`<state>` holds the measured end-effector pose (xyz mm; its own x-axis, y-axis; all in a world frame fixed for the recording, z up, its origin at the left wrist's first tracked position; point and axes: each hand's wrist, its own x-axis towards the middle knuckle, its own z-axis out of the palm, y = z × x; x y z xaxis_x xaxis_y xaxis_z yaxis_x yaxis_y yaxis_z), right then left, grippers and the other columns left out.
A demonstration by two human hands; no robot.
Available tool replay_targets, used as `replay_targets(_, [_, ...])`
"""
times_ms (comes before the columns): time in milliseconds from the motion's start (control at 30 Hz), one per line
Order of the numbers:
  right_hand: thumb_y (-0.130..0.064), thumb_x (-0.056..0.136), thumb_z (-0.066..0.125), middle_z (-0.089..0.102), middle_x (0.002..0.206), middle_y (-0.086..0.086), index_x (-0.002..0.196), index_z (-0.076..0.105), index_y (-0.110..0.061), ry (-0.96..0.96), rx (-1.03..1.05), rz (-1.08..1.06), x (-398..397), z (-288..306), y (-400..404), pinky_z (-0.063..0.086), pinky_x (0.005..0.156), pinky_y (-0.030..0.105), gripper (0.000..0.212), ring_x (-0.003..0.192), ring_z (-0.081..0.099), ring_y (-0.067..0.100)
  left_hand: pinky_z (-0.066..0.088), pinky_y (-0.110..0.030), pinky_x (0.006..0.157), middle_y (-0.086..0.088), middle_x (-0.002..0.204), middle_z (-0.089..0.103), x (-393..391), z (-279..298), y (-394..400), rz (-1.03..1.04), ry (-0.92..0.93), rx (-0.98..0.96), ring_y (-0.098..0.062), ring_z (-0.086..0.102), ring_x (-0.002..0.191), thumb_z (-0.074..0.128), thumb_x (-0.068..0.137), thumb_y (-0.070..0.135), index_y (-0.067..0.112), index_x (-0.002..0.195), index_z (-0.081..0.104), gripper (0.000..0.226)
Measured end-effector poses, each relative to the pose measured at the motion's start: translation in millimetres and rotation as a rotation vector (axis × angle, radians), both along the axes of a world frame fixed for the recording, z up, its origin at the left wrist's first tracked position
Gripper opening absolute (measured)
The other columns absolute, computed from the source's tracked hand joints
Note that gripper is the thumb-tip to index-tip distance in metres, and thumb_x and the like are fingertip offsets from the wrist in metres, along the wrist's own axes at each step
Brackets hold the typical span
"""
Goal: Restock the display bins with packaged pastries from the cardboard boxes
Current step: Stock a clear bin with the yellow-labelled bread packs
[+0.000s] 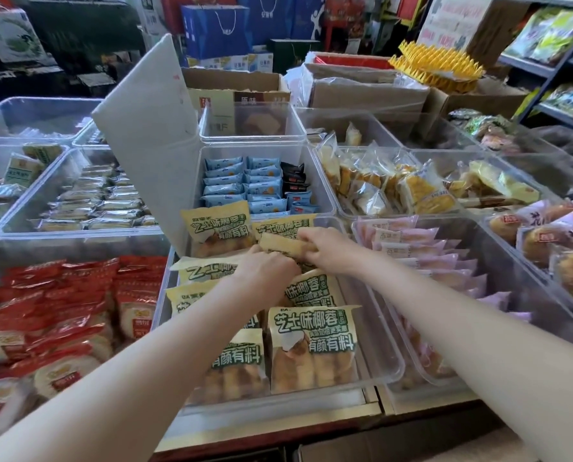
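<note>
While both hands, the left hand (266, 266) and right hand (325, 246), pinch one yellow pastry pack (286, 245) over the centre bin (383, 358), already mostly filled, cardboard boxes (365, 90) at upper right probably hold more.

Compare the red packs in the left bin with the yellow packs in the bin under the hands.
The red packs are glossy red and lie in a loose, overlapping heap; the yellow packs are pale yellow with large green lettering and stand in tilted rows. No hand touches the red packs, while the left hand and right hand work among the yellow ones. Both sit in clear plastic bins and show baked goods.
</note>
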<state>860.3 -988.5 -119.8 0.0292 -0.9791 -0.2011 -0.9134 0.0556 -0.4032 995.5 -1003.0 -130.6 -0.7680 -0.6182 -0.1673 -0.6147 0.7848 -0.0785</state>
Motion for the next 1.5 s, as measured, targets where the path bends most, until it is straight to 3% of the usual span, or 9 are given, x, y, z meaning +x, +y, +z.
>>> replay_targets(200, [-0.036,0.086,0.065,0.051,0.103,-0.003,0.112,0.047,-0.015,-0.025,0.045,-0.132,-6,18,-9,0.044,0.071,0.023,0.038,0.094,0.051,0.016,0.039,-0.031,0.094,0.002,0.120,0.059,13,19,-15,0.070,0.070,0.257,-0.020,0.055,0.108,0.068,0.078,0.045,0.019,0.128,0.049,0.058])
replay_targets(333, [-0.055,0.082,0.059,0.064,0.100,0.010,0.110,0.051,-0.004,-0.061,0.106,-0.300,-24,45,7,0.057,0.066,0.031,0.059,0.077,0.068,0.020,0.042,-0.029,0.094,0.004,0.118,0.061,26,30,-27,0.170,0.260,0.361,-0.015,0.055,0.105,0.071,0.076,0.043,0.021,0.121,0.058,0.052])
replay_targets(467, [-0.031,0.079,0.073,0.067,0.110,0.014,0.115,0.056,-0.006,-0.194,0.516,-0.183,-24,36,24,0.058,0.061,0.025,0.048,0.078,0.071,0.020,0.030,-0.034,0.102,0.004,0.123,0.057,28,27,-25,0.192,0.112,0.289,-0.018,0.049,0.113,0.065,0.081,0.044,0.022,0.130,0.051,0.057])
replay_targets(633, [-0.008,0.078,0.073,0.065,0.084,0.002,0.089,0.060,-0.010,-0.142,0.433,-0.141,-15,5,28,0.051,0.057,0.018,0.017,0.066,0.061,0.011,0.028,-0.028,0.079,0.008,0.088,0.055,24,23,-24,0.126,0.129,0.273,-0.015,0.046,0.086,0.067,0.082,0.035,0.024,0.105,0.064,0.025])
replay_targets(800, [-0.008,0.077,0.069,0.070,0.105,0.011,0.108,0.065,-0.003,-0.187,0.400,-0.186,-19,-15,35,0.057,0.079,0.030,0.031,0.088,0.068,0.020,0.036,-0.034,0.095,0.004,0.104,0.065,22,15,-18,0.129,0.144,0.265,-0.017,0.055,0.095,0.065,0.083,0.035,0.024,0.113,0.064,0.032])
replay_targets(1000, [-0.019,0.078,0.075,0.068,0.092,0.005,0.106,0.059,-0.021,-0.274,0.439,-0.147,-23,20,35,0.055,0.067,0.022,0.032,0.078,0.068,0.016,0.047,-0.032,0.086,0.003,0.102,0.061,42,39,-26,0.226,0.580,0.281,-0.014,0.055,0.091,0.061,0.088,0.028,0.021,0.104,0.066,0.019])
replay_targets(1200, [-0.020,0.090,0.061,0.061,0.122,0.008,0.116,0.059,-0.013,-0.012,-0.161,-0.142,-6,58,0,0.048,0.093,0.033,0.028,0.108,0.058,0.021,0.043,-0.025,0.083,-0.002,0.115,0.059,53,34,-35,0.341,0.524,0.281,-0.017,0.058,0.099,0.057,0.090,0.018,0.019,0.108,0.065,0.020])
replay_targets(1367, [-0.021,0.092,0.055,0.029,0.149,0.004,0.129,0.050,-0.025,0.328,-0.013,0.106,31,27,-27,0.019,0.111,0.048,0.038,0.139,0.018,0.030,0.039,-0.019,0.080,0.007,0.101,0.059,63,32,-34,0.320,0.442,0.337,-0.014,0.055,0.101,0.055,0.086,0.008,0.018,0.110,0.064,0.027])
replay_targets(1500, [-0.032,0.092,0.055,0.043,0.137,0.009,0.130,0.050,-0.016,0.304,0.064,0.028,27,15,-38,0.032,0.107,0.048,0.041,0.128,0.037,0.031,0.035,-0.018,0.083,0.011,0.108,0.057,79,36,-43,0.300,0.452,0.430,-0.009,0.051,0.103,0.063,0.085,0.021,0.026,0.113,0.061,0.029])
